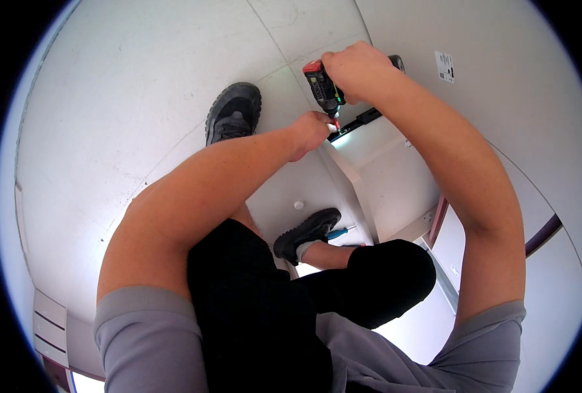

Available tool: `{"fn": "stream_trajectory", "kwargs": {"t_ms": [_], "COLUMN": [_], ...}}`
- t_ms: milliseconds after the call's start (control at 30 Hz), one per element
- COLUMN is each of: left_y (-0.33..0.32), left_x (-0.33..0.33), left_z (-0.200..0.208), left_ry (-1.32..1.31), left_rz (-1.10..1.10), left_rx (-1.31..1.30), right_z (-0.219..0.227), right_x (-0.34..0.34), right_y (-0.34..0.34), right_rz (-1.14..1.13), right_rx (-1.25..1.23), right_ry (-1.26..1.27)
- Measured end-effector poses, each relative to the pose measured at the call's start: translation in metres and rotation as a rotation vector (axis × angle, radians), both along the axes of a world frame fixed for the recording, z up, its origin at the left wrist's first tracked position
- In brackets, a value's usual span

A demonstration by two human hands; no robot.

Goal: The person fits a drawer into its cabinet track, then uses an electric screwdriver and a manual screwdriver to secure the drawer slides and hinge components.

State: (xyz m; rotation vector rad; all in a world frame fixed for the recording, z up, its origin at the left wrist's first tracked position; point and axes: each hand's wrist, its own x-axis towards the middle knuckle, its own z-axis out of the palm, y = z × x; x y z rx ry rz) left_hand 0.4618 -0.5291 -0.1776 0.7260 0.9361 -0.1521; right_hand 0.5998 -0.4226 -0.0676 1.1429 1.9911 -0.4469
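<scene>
- My right hand (356,65) is wrapped tight around the handle of a red and black power drill (324,88), at the top of the view.
- The drill points down, its tip meeting a dark metal rail (363,120) that runs along the edge of a white panel (396,177).
- My left hand (310,131) is closed in a narrow pinch right at the drill's tip, fingers curled in. Something small and white shows at the fingertips, but I cannot tell what it is.
- The two hands sit just beside each other, the left one below the drill body.
- I am crouched over a pale floor (140,98), my knees in black trousers (252,308) filling the lower middle.
- One black shoe (233,111) rests flat on the floor to the left of the drill.
- My other shoe (307,232) is planted lower down, close to the white panel.
- A blue-handled screwdriver (338,232) lies just beside that second shoe.
- A small white round piece (298,205) lies on the floor above that shoe.
</scene>
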Motion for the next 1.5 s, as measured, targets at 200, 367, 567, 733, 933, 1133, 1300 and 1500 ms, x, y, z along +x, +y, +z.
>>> {"fn": "stream_trajectory", "kwargs": {"t_ms": [200, 367, 567, 733, 933, 1133, 1300, 1500], "left_y": [0.001, 0.002, -0.001, 0.0, 0.0, 0.0, 0.006, -0.002], "left_x": [0.001, 0.001, 0.002, 0.001, 0.001, 0.002, 0.0, 0.003], "left_z": [-0.001, -0.002, -0.01, -0.006, -0.008, -0.008, 0.001, -0.019], "left_ry": [0.028, 0.027, 0.002, 0.003, -0.011, -0.008, 0.044, 0.027], "left_rz": [-0.038, -0.038, -0.043, -0.02, -0.001, -0.007, -0.054, -0.084], "left_rx": [-0.001, -0.041, 0.002, -0.013, -0.042, -0.029, -0.05, 0.076], "right_z": [0.004, 0.0, -0.001, -0.004, -0.003, -0.003, -0.006, -0.011], "right_x": [-0.003, 0.0, 0.001, 0.001, 0.007, 0.005, 0.004, 0.01], "right_y": [0.002, 0.001, 0.0, -0.002, -0.001, -0.002, -0.003, -0.008], "right_rz": [-0.04, -0.052, -0.05, -0.035, -0.078, 0.005, 0.009, -0.004], "right_rx": [-0.041, -0.043, -0.039, -0.033, -0.07, -0.048, -0.056, -0.025], "right_ry": [-0.044, -0.052, -0.043, -0.038, -0.054, -0.001, 0.0, 0.015]}}
